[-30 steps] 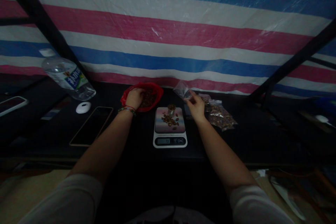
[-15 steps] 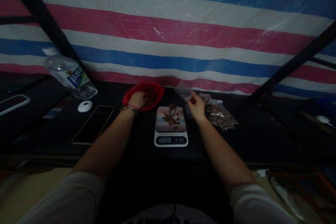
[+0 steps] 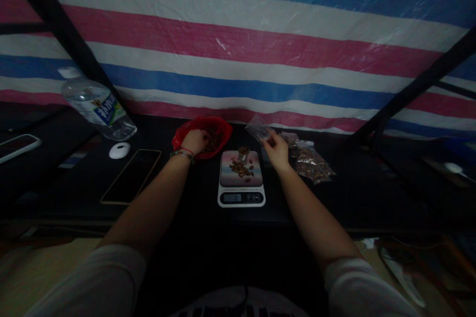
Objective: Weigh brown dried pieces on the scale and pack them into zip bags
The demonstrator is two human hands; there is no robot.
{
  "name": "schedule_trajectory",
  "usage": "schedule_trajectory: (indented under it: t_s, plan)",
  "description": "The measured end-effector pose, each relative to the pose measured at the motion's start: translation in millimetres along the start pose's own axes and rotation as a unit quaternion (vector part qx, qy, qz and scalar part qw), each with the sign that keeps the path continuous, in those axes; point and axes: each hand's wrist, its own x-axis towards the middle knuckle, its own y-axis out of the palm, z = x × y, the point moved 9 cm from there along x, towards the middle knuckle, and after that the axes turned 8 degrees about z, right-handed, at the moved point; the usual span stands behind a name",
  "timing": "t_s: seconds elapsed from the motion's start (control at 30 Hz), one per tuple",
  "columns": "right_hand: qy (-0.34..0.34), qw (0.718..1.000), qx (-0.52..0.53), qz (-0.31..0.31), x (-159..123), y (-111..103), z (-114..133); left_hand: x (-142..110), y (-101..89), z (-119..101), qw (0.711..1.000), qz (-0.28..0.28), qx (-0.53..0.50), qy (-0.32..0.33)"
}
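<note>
My left hand [image 3: 195, 142] reaches into a red plastic bag [image 3: 181, 132] of small brown pieces that look like nuts or seeds. Its fingers are curled among the pieces [image 3: 216, 137], and what they pinch is hidden. With my right hand [image 3: 276, 148] I pinch a small clear plastic bag [image 3: 257, 128], which looks empty. Between my hands lies a white kitchen scale [image 3: 241, 197] with a lit display. A loose pile of brown pieces [image 3: 241, 168] rests on its plate, next to a small clear cup [image 3: 243, 156] with more in it.
Filled clear bags [image 3: 312, 164] lie right of my right hand. On the left are a phone [image 3: 131, 177], a white rounded case [image 3: 119, 150], a plastic bottle [image 3: 98, 104] and another phone [image 3: 18, 146]. A striped tarp [image 3: 238, 54] hangs behind the black table.
My left hand's fingers have drawn up slightly in the red bag and look more curled. My right hand still holds the clear bag in nearly the same place.
</note>
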Motion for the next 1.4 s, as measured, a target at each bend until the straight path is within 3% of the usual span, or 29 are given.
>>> schedule_trajectory:
  t_s: [0.27,0.33,0.4,0.47,0.53,0.67,0.77,1.0,1.23,1.4]
  plan:
    - [-0.001,1.0,-0.008,-0.002,0,-2,5,-2,-6.1,-5,0.999,-0.03,-0.034,0.002]
    - [-0.016,1.0,-0.01,-0.004,-1,-6,16,-8,-22.0,-16,0.994,-0.091,-0.048,0.021]
    - [-0.049,0.999,-0.008,-0.003,-4,-9,33,-23,-46.9,-31,0.978,-0.191,-0.067,0.053]
    - [-0.096,0.995,-0.004,0.006,-8,-11,54,-44,-67.1,-54,0.955,-0.263,-0.08,0.113]
    - [-0.138,0.99,-0.005,0.021,-13,-10,75,-66,-78.0,-84,0.931,-0.292,-0.071,0.207]
    - [-0.2,0.976,-0.034,0.072,-24,3,108,-92,-72.1,-136,0.902,-0.237,-0.025,0.36]
    - [-0.226,0.967,-0.056,0.103,-31,11,124,-95,-64.3,-152,0.902,-0.189,-0.006,0.388]
    - [-0.25,0.958,-0.051,0.132,-38,17,135,-90,-63.7,-151,0.917,-0.146,-0.03,0.369]
    - [-0.218,0.962,-0.05,0.157,-36,24,131,-88,-64.2,-153,0.922,-0.132,-0.053,0.36]
    - [-0.21,0.97,-0.01,0.125,-34,14,129,-80,-60.4,-144,0.929,-0.125,-0.087,0.338]
